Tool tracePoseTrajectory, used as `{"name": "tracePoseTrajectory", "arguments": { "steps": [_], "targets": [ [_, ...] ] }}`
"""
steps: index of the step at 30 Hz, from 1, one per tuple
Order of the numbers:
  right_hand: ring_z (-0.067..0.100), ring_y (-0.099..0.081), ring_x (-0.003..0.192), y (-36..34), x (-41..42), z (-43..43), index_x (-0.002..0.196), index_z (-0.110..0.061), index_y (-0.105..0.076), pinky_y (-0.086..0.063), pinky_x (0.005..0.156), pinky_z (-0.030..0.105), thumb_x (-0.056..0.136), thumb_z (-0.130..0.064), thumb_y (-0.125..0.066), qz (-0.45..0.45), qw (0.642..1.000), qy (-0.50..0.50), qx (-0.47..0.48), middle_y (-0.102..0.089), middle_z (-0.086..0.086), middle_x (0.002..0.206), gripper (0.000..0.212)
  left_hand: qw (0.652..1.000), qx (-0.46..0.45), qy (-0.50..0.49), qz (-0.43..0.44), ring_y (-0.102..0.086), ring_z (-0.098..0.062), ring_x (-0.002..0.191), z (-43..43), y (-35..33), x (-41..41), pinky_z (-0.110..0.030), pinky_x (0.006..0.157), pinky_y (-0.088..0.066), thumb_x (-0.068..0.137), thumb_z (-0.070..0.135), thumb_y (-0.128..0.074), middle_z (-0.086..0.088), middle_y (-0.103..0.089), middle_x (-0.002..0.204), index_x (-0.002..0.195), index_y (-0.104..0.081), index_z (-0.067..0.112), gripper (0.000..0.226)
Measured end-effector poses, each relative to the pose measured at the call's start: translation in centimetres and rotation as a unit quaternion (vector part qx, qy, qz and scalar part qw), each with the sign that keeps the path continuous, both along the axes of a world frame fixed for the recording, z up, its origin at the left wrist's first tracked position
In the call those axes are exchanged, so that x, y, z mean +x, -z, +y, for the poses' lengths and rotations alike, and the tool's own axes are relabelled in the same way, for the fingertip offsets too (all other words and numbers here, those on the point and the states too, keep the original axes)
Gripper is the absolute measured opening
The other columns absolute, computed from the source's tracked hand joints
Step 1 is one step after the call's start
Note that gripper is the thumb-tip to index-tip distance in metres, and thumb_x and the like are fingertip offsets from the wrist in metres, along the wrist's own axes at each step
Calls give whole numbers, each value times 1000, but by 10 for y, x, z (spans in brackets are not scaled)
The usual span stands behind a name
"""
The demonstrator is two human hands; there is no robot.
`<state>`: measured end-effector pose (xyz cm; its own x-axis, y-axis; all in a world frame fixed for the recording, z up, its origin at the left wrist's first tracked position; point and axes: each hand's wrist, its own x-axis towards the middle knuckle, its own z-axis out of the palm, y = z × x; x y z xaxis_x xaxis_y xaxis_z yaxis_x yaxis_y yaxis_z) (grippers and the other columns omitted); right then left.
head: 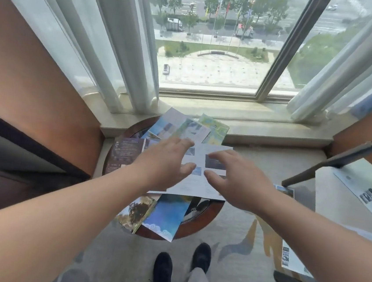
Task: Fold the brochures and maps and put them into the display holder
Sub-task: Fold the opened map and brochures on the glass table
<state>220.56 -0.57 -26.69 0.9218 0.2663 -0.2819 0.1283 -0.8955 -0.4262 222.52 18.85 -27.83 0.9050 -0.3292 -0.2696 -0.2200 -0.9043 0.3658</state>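
Left hand (166,161) and right hand (238,180) over white unfolded paper brochure (196,182) on round dark-wood counter (205,221); fingers spread loose, gripping nothing; contact unclear.

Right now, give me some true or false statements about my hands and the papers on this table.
1. The left hand and the right hand are both open above the white brochure. True.
2. The left hand holds a folded map. False: it holds nothing.
3. The blue brochure overhangs the near rim of the round table. True.
4. The curtains cover the window. False: they hang parted at its sides.
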Motion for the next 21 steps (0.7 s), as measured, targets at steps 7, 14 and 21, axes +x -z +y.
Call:
{"name": "tracePoseTrajectory", "arguments": {
  "steps": [7, 14, 21],
  "targets": [
    [14, -43, 131, 78, 31, -26, 142, -30, -42, -37, 100, 34, 94, -52, -45, 84, 996, -10, 4, -42, -10, 146, 54, 997, 35, -8, 68, -39, -23, 136, -21, 69, 28, -38, 107, -34, 97, 47, -47, -1, -41, 149, 149, -32, 23, 59],
    [11, -42, 132, 136, 53, -45, 142, -30, -42, -38, 103, 32, 93, -51, -45, 127, 992, -10, 7, -42, -11, 147, 53, 992, 51, -16, 112, -41, -25, 132, -40, 130, 43, -41, 107, -36, 96, 46, -48, -3, -43, 145, 148, -32, 22, 60],
    [11, -45, 128, 188, 78, -49, 141, -26, -44, -38, 100, 31, 93, -46, -50, 144, 989, 33, 5, -46, -8, 142, 52, 990, 76, 27, 112, -39, -24, 130, -53, 191, 54, -38, 105, -34, 93, 44, -50, -3, -45, 140, 145, -39, 19, 59]
  ]
}}
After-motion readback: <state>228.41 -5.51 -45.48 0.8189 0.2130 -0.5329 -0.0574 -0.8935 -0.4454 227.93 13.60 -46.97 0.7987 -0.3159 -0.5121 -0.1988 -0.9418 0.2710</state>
